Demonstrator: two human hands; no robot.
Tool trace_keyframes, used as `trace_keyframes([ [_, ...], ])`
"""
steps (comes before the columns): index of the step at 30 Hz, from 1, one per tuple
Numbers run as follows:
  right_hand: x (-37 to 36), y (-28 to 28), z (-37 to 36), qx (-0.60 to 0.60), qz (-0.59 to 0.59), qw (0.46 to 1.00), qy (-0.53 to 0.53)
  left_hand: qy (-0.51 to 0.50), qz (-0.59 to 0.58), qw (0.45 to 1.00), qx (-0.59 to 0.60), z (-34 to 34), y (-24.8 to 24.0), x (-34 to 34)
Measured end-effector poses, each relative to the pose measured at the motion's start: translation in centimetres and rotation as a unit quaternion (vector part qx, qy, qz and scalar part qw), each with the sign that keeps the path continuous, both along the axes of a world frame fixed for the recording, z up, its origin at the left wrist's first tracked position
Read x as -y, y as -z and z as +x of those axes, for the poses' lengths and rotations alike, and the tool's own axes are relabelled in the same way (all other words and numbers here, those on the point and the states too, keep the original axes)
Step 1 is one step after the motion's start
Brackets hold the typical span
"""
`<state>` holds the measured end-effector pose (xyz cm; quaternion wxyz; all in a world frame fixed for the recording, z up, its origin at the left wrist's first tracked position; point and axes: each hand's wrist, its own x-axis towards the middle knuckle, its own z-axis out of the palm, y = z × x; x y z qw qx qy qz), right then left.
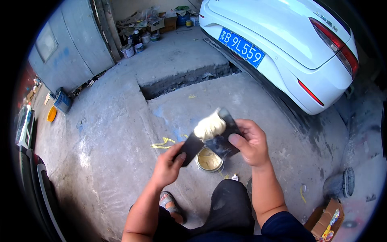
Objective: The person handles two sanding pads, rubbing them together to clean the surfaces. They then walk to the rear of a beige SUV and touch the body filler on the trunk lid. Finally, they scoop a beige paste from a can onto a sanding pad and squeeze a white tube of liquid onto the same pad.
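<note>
My left hand (167, 166) is closed on a dark, flat putty spreader (191, 151), its thumb laid on the face. In my right hand (253, 142) is a second, wider dark spreader (224, 144), pinched between thumb and fingers. A thick lump of cream-coloured putty (209, 126) lies across the upper ends of the two blades, which meet or overlap there. Under the blades, on the floor, an open round can (210, 160) shows the same creamy putty inside; the spreaders cover part of its rim.
A white car (282, 48) stands at the upper right. Beyond the can is a sunken pit (181, 82) in the concrete floor. Yellow tape scraps (163, 142) lie to the left. A dark bucket (339, 184) and cardboard box (328, 220) are at the lower right; a blue bucket (62, 101) stands far left.
</note>
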<state>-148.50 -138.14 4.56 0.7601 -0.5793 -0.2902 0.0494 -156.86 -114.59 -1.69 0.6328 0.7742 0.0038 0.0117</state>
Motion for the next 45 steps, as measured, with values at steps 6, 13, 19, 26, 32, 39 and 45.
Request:
trace_keyframes([
  [6,-0.6,-1.3,-1.2,0.367,-0.165,0.915,-0.020,0.117,-0.306,0.945,-0.026,-0.1,-0.1,-1.6],
  [13,0.8,4.0,0.4,0.353,-0.329,0.876,0.013,0.133,-0.334,0.933,-0.003,0.2,-0.8,-0.9],
  [19,0.3,6.6,-1.0,-0.079,0.017,0.996,0.024,-0.053,-0.484,0.873,-0.035,0.5,0.1,1.8],
  [26,-2.2,7.9,-4.3,0.007,-0.066,0.998,0.023,-0.150,-0.483,0.863,0.015,-0.3,0.8,5.0],
  [32,-2.2,6.9,-4.9,-0.082,-0.008,0.997,-0.004,-0.155,-0.462,0.872,0.053,-0.2,1.3,5.0],
  [39,-1.9,6.6,-4.9,0.008,-0.135,0.990,0.026,-0.148,-0.398,0.899,0.103,0.1,1.9,4.4],
  [45,-3.3,6.7,-5.2,0.097,-0.219,0.967,0.088,-0.150,-0.319,0.923,0.156,-0.1,1.4,4.5],
])
